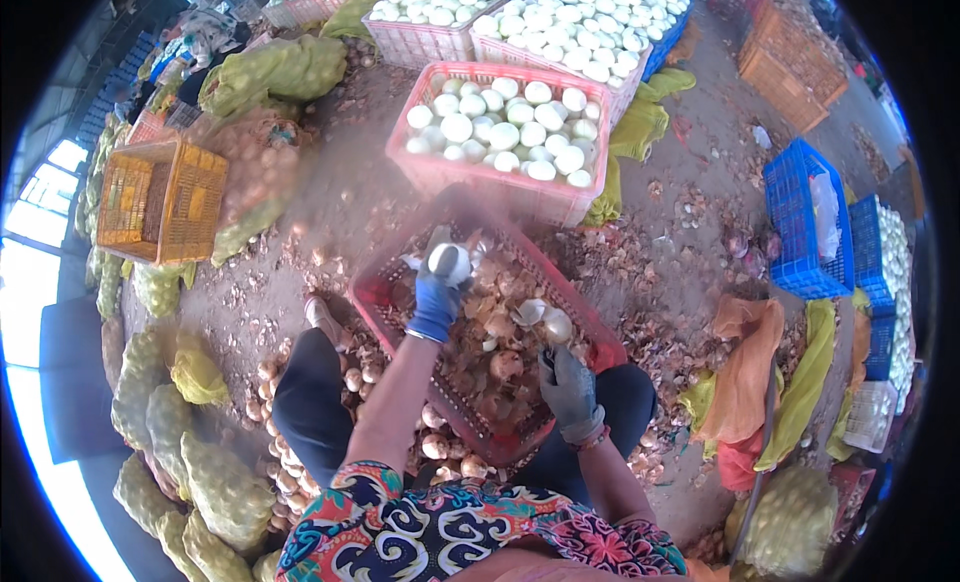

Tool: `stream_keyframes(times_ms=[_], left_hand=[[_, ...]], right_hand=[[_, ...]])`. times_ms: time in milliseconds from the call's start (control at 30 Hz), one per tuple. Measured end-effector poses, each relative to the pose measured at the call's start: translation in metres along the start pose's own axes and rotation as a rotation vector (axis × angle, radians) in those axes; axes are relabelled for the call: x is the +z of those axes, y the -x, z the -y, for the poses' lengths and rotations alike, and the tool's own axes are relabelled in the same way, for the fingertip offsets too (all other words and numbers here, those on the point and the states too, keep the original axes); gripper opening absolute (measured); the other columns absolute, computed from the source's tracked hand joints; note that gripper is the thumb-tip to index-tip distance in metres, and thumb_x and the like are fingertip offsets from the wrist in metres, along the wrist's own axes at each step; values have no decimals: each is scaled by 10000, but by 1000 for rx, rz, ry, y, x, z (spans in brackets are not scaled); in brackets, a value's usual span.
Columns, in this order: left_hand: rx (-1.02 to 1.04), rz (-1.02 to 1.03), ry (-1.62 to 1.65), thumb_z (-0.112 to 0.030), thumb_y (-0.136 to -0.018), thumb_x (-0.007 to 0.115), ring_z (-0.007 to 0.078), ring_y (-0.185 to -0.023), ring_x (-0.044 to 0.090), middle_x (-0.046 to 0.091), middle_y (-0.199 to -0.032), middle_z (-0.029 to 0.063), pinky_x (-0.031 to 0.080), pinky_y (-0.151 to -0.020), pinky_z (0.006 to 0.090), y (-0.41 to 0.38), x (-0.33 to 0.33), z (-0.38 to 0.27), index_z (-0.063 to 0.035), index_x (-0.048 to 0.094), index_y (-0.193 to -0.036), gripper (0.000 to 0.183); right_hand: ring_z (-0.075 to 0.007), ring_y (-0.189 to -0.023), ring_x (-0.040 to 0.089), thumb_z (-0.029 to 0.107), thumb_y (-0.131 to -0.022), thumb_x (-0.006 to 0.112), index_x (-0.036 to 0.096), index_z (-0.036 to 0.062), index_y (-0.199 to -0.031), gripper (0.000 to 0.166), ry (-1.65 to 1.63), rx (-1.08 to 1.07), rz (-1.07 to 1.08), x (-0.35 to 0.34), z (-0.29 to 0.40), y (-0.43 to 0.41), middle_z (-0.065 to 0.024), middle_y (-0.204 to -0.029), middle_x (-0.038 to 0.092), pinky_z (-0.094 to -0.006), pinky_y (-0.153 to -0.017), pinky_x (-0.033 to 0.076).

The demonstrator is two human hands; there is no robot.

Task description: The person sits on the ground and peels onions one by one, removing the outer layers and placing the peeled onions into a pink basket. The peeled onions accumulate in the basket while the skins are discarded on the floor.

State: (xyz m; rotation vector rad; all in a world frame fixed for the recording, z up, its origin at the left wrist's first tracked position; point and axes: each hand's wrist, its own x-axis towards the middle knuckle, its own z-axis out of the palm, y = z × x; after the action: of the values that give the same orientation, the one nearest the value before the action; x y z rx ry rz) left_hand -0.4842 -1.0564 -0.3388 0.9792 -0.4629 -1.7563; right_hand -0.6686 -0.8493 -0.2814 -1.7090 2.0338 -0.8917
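My left hand [436,301], in a blue and grey work glove, grips a peeled white onion [451,262] over the far left part of a red plastic crate [585,304]. Dry onion skins [487,304] and unpeeled onions [506,365] fill much of that crate, which stands between my knees. My right hand [571,394], gloved in grey, is at the crate's right side with its fingers curled. Whether it holds something small is hidden. Just beyond its fingertips lies a peeled onion [557,325], beside a white piece of onion layer [531,310].
Ahead stands a pink crate [495,181] of peeled onions, with more full crates [427,42] behind. Loose unpeeled onions [289,462] lie by my left leg. Filled mesh sacks [225,492] and a yellow-orange crate [199,207] stand left; a blue crate [795,229] and mesh bags [742,364] are right.
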Motion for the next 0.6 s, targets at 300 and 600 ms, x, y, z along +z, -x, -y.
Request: stream_keyframes(times_ms=[300,600], left_hand=[[-122,158,291,-363,-852,741,289,-986,638,656,-1089,89,613,-769,440,-191,86,-62,-135,607,-1137,390],[37,56,359,-424,-906,642,307,-872,610,617,-931,146,526,-805,419,-306,91,-121,-30,564,-1028,420]], right_hand=[[-387,-696,626,193,-915,611,579,48,-861,158,-39,90,88,26,-21,-6,-186,-750,634,-468,-606,487],[-384,-696,630,182,-901,627,570,46,-832,163,-74,123,152,36,-35,2,-185,-748,639,-475,-611,487]])
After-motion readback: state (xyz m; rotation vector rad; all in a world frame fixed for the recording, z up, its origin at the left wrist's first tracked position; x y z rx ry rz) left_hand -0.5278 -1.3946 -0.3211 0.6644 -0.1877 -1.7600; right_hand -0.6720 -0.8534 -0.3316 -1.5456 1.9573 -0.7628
